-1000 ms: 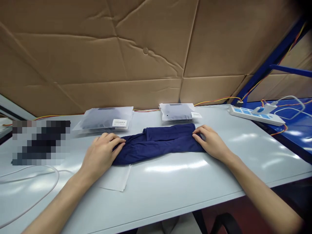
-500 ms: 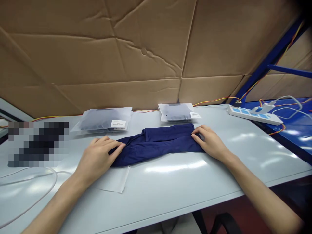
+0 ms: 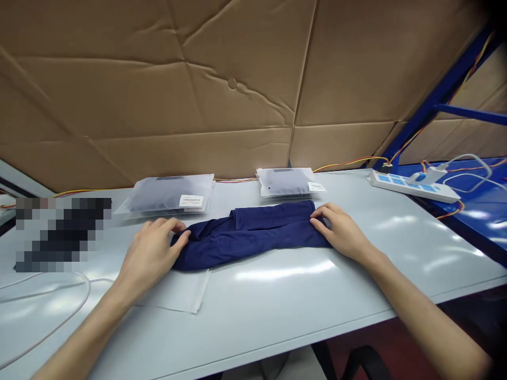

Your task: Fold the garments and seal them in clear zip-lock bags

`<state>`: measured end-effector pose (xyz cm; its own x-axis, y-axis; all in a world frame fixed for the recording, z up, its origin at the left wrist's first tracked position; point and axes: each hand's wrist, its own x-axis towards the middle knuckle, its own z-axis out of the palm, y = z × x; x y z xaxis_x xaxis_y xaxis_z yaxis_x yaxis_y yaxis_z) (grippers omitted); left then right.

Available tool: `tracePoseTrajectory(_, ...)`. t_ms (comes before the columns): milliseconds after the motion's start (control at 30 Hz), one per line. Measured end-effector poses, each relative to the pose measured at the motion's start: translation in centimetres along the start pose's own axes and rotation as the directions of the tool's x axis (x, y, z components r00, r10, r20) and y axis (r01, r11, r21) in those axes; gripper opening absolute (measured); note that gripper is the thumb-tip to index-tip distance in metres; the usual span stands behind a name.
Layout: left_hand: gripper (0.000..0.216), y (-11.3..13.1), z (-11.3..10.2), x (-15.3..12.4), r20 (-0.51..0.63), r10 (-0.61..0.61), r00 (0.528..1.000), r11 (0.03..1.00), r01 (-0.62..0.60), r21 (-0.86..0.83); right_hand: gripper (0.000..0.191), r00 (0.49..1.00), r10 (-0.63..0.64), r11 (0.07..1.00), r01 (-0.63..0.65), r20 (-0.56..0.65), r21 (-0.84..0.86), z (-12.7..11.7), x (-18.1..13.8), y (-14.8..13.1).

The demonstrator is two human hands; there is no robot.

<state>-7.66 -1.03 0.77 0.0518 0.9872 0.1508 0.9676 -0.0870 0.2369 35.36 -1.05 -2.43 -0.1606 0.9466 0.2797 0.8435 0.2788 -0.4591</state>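
Observation:
A folded navy blue garment [image 3: 249, 235] lies across the middle of the pale grey table [image 3: 277, 306]. My left hand [image 3: 152, 253] grips its left end, with the fingers curled around the cloth. At the right end my right hand [image 3: 343, 232] presses down, its fingertips pinching the edge. Under the garment's left part lies an empty clear plastic bag [image 3: 182, 290], flat on the table.
Two packed frosted bags stand at the back: a left packed bag [image 3: 168, 195] and a right packed bag [image 3: 287, 182]. A white power strip [image 3: 412, 186] with cables sits at the far right. A thin white cable [image 3: 59, 301] loops at the left. Cardboard sheets form the back wall.
My left hand has slid left along the garment, drawing its left end outward. The right hand has stayed in place on the right end.

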Motion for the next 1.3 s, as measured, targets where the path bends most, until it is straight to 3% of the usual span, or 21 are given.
tracePoseTrajectory(133,0.027,2.4,-1.9,0.2,0.047,-0.148,0.988,0.973,0.154,-0.172,0.018,1.000,-0.018,1.000,0.018,0.002,-0.002,0.1,0.0,0.2)
tracePoseTrajectory(267,0.023,6.1,-3.8,1.2,0.058,-0.109,0.992,0.901,0.123,-0.416,0.017,1.000,-0.017,1.000,0.017,-0.002,-0.001,0.0,0.0,0.2)
tracePoseTrajectory(367,0.020,9.2,-4.4,2.4,0.126,-0.075,0.989,0.865,0.128,-0.486,0.017,1.000,-0.008,1.000,0.008,-0.004,0.015,-0.1,-0.1,0.1)
tracePoseTrajectory(500,0.014,13.1,-3.6,4.0,0.154,0.034,0.988,0.819,0.060,-0.571,0.016,1.000,-0.007,1.000,0.007,0.002,0.020,-0.1,-0.1,0.1)
tracePoseTrajectory(633,0.020,15.5,-0.4,5.4,0.256,0.087,0.963,0.720,0.117,-0.684,0.016,1.000,-0.008,1.000,0.008,0.011,0.024,-0.3,-0.1,0.0)
tracePoseTrajectory(733,0.022,16.0,1.5,5.6,0.284,0.153,0.946,0.711,0.094,-0.697,0.014,1.000,-0.003,1.000,0.003,0.008,0.028,-0.4,-0.1,-0.1)
tracePoseTrajectory(833,0.021,15.6,1.6,4.8,0.245,0.193,0.950,0.741,0.022,-0.671,0.014,1.000,0.010,0.999,-0.010,-0.012,0.042,-0.3,-0.1,-0.2)
tracePoseTrajectory(933,0.021,14.7,0.5,3.7,0.046,0.284,0.958,0.829,-0.221,-0.514,0.018,0.993,0.069,0.998,-0.068,-0.093,0.015,0.0,0.1,-0.1)
tracePoseTrajectory(1033,0.030,13.5,0.6,3.1,-0.066,0.442,0.894,0.842,-0.439,-0.313,0.034,0.972,0.165,0.978,-0.183,-0.164,-0.100,0.4,0.4,0.1)
tracePoseTrajectory(1167,0.064,12.2,3.2,3.0,0.146,0.541,0.828,0.838,-0.519,-0.167,0.054,0.976,0.185,0.959,-0.204,-0.111,-0.197,0.8,1.1,0.7)
tracePoseTrajectory(1300,0.071,11.8,5.0,3.1,0.263,0.528,0.808,0.849,-0.514,-0.125,0.049,0.994,0.095,0.987,-0.102,-0.061,-0.127,1.1,1.7,1.2)
